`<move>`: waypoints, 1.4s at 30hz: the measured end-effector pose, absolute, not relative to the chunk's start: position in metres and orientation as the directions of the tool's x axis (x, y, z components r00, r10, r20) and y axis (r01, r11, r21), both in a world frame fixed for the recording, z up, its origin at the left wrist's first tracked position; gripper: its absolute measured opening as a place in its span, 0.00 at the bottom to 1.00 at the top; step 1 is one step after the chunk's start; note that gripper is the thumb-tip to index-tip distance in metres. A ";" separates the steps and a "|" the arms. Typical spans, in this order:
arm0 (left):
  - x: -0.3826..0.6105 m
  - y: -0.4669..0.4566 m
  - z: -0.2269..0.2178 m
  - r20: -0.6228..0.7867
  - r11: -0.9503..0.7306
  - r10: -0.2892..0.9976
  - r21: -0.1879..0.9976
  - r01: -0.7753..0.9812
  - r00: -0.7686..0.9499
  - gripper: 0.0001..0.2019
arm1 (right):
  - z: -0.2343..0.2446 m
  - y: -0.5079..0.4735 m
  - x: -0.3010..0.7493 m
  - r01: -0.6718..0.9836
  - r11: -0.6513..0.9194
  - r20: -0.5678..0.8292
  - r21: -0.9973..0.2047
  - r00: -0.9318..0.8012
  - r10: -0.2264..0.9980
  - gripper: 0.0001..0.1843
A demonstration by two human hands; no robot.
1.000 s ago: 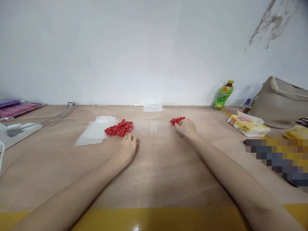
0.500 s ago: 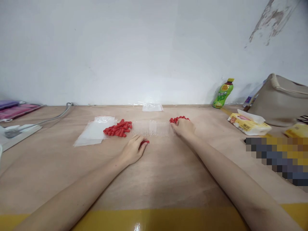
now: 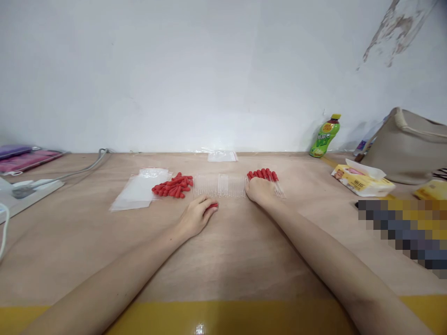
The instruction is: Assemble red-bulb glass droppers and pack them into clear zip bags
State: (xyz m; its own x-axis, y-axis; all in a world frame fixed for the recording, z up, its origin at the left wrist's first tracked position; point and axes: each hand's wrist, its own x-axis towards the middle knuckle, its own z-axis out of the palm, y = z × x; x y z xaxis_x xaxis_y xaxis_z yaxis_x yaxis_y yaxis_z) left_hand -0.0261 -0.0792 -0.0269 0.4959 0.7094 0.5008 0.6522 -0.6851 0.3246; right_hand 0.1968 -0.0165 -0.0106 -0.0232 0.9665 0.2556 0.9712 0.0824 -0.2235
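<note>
Left hand (image 3: 196, 215) held a bulb (image 3: 213, 205), tubes (image 3: 223, 185) at one o'clock, seemingly for reach. Right hand (image 3: 261, 190) hid its grip.

So the bare left arm (image 3: 115, 280) angles in from the lower left, its left hand (image 3: 196, 216) pinching near mid-frame, while the right arm (image 3: 326, 253) stretches from lower right, right hand (image 3: 261, 190) curled slightly higher.

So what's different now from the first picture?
The left hand moved right, away from the red pile, holding a red piece. The right hand shifted a little left, beside the clear tubes; whether it grips one is hidden. The red pile and green bottle stayed put.
</note>
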 end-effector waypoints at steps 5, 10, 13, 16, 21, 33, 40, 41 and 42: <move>-0.027 -0.082 -0.024 0.533 -0.686 0.705 0.341 0.643 0.468 0.08 | -0.003 -0.030 0.198 0.944 0.053 0.341 -0.326 0.065 0.938 0.15; -0.023 -0.081 -0.022 0.517 -0.687 0.705 0.327 0.649 0.486 0.09 | -0.016 -0.059 0.203 0.731 0.558 0.544 -0.393 -0.304 0.782 0.10; -0.018 -0.080 -0.021 0.523 -0.705 0.683 0.291 0.646 0.510 0.09 | -0.030 -0.076 0.204 0.656 0.706 0.626 -0.267 -0.439 0.645 0.13; -0.016 -0.080 -0.021 0.545 -0.720 0.664 0.278 0.636 0.512 0.09 | -0.036 -0.087 0.203 0.627 0.748 0.655 -0.217 -0.475 0.588 0.13; -0.016 -0.081 -0.024 0.525 -0.693 0.700 0.337 0.638 0.483 0.09 | -0.035 -0.091 0.203 0.612 0.763 0.655 -0.208 -0.492 0.574 0.13; -0.011 -0.083 -0.023 0.411 -0.552 0.833 0.668 0.500 0.371 0.11 | -0.038 -0.087 0.199 0.533 0.814 0.679 -0.232 -0.511 0.528 0.10; -0.012 -0.079 -0.026 0.324 -0.462 0.863 0.817 0.345 0.387 0.12 | -0.032 -0.087 0.199 0.487 0.811 0.631 -0.323 -0.528 0.568 0.10; -0.013 -0.079 -0.025 0.319 -0.461 0.861 0.818 0.343 0.397 0.11 | -0.030 -0.087 0.200 0.496 0.805 0.617 -0.325 -0.534 0.579 0.10; -0.013 -0.079 -0.025 0.312 -0.462 0.857 0.818 0.342 0.411 0.11 | -0.028 -0.088 0.201 0.510 0.797 0.599 -0.323 -0.542 0.590 0.10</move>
State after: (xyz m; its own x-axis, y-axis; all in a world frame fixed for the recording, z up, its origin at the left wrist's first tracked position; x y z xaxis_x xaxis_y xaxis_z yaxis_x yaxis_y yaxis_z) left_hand -0.0130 -0.0794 -0.0249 0.4109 0.8566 0.3120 0.3419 -0.4620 0.8183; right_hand 0.2009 -0.0876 -0.0275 -0.5420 0.5899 0.5986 0.5101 0.7970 -0.3235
